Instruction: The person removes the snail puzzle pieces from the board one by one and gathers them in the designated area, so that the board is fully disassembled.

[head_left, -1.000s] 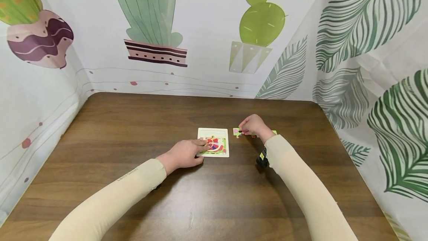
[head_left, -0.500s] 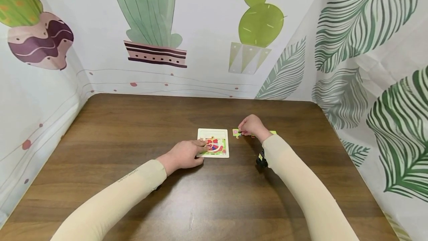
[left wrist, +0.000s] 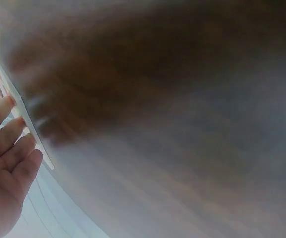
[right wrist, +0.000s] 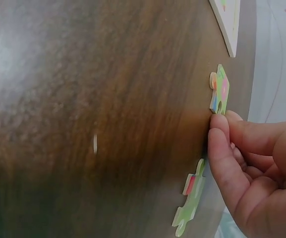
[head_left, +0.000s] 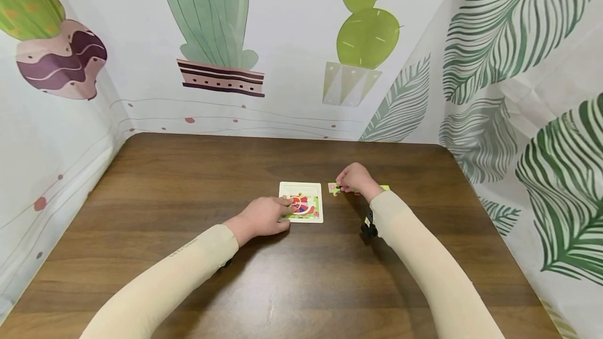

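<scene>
1. OK, left hand (head_left: 264,216) rests on the puzzle tray (head_left: 301,190), at its left side; fingers loosely extended, grip released; tray flat on table (head_left: 330,271), colorful picture across its near part
2. Right hand (head_left: 356,177), right of tray; thumb and index tips together at edge of green flower piece (right wrist: 221,88); pinching or merely touching, cannot tell
3. Flower piece between tray and second green piece (right wrist: 193,196); both on table, apart

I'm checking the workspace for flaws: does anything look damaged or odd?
One thing: in the head view, a short pale streak on the wooden tabletop, below the puzzle tray, breaks the grain; I can't tell whether it's a scratch.
</scene>
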Demonstrator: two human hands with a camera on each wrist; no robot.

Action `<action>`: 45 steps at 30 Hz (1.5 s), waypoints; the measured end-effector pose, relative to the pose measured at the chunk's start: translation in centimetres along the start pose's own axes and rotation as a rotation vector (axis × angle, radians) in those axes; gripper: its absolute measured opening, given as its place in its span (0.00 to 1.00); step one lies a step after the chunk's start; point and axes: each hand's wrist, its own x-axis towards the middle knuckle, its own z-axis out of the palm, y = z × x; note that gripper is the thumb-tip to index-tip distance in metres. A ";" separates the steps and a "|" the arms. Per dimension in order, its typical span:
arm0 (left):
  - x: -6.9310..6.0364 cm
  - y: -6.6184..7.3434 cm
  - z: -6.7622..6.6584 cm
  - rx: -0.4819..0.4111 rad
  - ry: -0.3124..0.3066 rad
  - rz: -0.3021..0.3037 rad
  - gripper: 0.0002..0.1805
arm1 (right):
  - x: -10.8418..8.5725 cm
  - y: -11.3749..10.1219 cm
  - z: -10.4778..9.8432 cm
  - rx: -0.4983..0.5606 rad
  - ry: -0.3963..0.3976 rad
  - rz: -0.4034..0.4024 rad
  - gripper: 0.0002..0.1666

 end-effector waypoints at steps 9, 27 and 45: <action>0.2 0.1 -0.5 0.027 0.011 0.014 0.22 | -0.6 0.0 -0.2 0.107 0.007 -0.003 0.13; 0.5 0.2 -0.3 0.038 0.027 0.007 0.19 | -4.2 0.0 1.6 0.436 0.050 -0.081 0.17; 0.6 0.8 -0.1 0.085 0.132 0.046 0.15 | -5.1 0.6 3.6 0.496 0.051 -0.094 0.17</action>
